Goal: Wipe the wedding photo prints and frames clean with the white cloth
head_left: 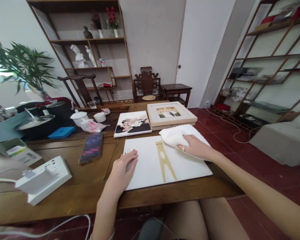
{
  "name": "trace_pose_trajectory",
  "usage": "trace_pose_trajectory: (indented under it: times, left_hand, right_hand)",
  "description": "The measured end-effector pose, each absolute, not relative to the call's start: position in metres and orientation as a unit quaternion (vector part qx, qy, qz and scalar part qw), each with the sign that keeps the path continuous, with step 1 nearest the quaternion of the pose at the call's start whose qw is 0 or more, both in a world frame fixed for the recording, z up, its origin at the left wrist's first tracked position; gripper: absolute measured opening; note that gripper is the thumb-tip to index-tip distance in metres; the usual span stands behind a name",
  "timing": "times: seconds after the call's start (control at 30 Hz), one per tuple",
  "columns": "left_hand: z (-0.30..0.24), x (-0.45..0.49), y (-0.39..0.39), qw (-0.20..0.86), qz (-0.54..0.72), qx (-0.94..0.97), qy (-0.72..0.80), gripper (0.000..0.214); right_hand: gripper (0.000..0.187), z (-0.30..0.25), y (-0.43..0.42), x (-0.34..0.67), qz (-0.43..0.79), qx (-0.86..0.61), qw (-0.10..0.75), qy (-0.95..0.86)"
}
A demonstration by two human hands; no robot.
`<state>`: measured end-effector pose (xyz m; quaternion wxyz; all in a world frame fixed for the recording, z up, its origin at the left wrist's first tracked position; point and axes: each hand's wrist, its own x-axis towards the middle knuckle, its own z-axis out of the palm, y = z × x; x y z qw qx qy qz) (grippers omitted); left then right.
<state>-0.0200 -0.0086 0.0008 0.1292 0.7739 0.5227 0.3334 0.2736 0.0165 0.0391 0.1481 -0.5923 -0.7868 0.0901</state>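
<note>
A white rectangular board [145,166] lies flat near the table's front edge. On its face is a tan, bear-headed shape [162,155] with two long legs and an oval opening. My left hand [122,171] rests at the board's left edge, fingers stretched over the surface. At the board's upper right, my right hand [196,146], with a ring on one finger, grips a folded white cloth [173,135] and presses it on the board. The cloth covers that corner. Behind the board lie a canvas photo print [133,123] and a pale wooden frame [152,116] holding a picture.
To the left stand a white power strip [53,180] with a plug, an opened small box [20,153], a blue block [61,132], a blurred dark packet [92,146], a white teapot [79,117] and a black pot [36,125]. Shelves [90,40] line the wall behind.
</note>
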Motion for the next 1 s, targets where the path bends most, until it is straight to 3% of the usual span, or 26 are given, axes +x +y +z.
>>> trace_pose_trajectory:
  times: [0.27,0.53,0.67,0.87,1.0]
  left_hand:
    - [0.0,-0.02,-0.008,0.124,0.336,0.776,0.519,0.027]
    - [0.001,-0.02,-0.008,0.127,0.334,0.773,0.524,0.025]
    - [0.002,-0.019,-0.008,0.126,0.337,0.773,0.522,0.024]
    - [0.002,-0.019,-0.009,0.119,0.338,0.776,0.519,0.025]
    - [0.001,-0.02,-0.008,0.116,0.338,0.777,0.517,0.025]
  right_hand:
    - [0.012,0.031,-0.033,0.263,0.065,-0.533,0.135,-0.833]
    - [0.007,0.065,-0.097,0.282,0.18,-0.499,0.05,-0.846]
    - [0.016,0.06,-0.071,0.288,0.171,-0.522,0.043,-0.835]
    - [0.035,0.045,-0.001,0.277,0.108,-0.415,0.101,-0.897]
    - [0.032,0.037,0.028,0.272,0.072,-0.427,0.106,-0.895]
